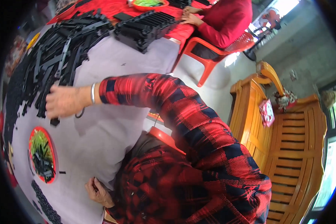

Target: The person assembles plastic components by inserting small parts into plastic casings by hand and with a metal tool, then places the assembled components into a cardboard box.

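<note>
My right hand point(65, 101), a silver bracelet at its wrist, reaches across to the edge of a big heap of long black plastic strips point(58, 59). Motion smears its fingers. A short black end point(55, 121) pokes out beneath them, and a thin dark loop point(79, 113) hangs by the palm. Near my body, just above the pale tablecloth point(97, 145), my left hand point(98, 191) has its fingers curled toward the thumb. A dark patch shows between them, too small to identify. An orange-rimmed dish point(53, 164) holds small black pieces over a green-yellow bottom.
Stacked black slotted parts point(145, 30) stand toward the red-covered table end, near another person's hands point(190, 16). That person, in a red top, sits on a red plastic chair point(203, 56). A wooden bench point(287, 149) lies behind my right side. Small black pieces point(44, 201) lie beyond the dish.
</note>
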Demonstrator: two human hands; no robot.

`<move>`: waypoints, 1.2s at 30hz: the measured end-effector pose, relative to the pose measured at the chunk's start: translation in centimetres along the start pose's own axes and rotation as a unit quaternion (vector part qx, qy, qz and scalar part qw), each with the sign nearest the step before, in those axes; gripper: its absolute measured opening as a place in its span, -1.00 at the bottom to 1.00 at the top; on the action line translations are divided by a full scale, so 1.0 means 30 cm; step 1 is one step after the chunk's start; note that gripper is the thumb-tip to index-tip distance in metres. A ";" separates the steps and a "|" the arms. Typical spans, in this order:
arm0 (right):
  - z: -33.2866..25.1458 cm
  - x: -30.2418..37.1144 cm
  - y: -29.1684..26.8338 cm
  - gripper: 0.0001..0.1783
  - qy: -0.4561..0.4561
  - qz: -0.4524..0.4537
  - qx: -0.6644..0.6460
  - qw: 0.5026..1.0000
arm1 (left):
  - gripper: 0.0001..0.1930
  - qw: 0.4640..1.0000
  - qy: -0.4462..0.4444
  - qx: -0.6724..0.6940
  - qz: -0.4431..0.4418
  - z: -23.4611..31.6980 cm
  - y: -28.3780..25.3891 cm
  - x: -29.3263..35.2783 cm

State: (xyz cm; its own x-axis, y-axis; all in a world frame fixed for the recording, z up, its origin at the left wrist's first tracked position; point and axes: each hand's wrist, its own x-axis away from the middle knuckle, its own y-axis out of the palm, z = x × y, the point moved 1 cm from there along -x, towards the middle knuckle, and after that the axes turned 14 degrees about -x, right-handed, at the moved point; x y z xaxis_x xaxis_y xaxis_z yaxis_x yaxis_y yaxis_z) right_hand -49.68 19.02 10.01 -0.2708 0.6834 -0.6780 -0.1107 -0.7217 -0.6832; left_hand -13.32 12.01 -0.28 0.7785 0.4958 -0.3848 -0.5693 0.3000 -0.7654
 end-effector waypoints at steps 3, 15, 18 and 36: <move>-0.127 -0.019 -0.042 -0.75 -0.005 0.016 -0.039 0.999 | -0.88 1.000 -0.019 0.018 -0.015 -0.022 0.013 0.006; -0.462 -0.104 -0.013 -0.64 0.014 -0.321 -0.285 0.903 | -0.63 0.995 -0.038 0.086 0.036 -0.098 0.021 0.025; -0.513 -0.067 0.086 -0.63 0.016 -0.373 -0.370 0.851 | -0.43 0.980 -0.055 0.187 0.028 -0.148 0.023 0.018; -0.605 0.009 0.062 -0.44 0.163 -0.260 -0.434 0.847 | -0.66 1.000 -0.001 -0.009 0.016 -0.040 -0.009 0.002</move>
State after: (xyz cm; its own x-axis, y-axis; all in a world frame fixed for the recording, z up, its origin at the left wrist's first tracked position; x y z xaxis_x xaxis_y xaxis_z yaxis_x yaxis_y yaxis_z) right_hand -32.61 19.86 3.65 -0.1063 0.9802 -0.1671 0.6496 -0.0587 -0.7580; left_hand -12.81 10.98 -0.70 0.7597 0.5071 -0.4071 -0.5884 0.2696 -0.7623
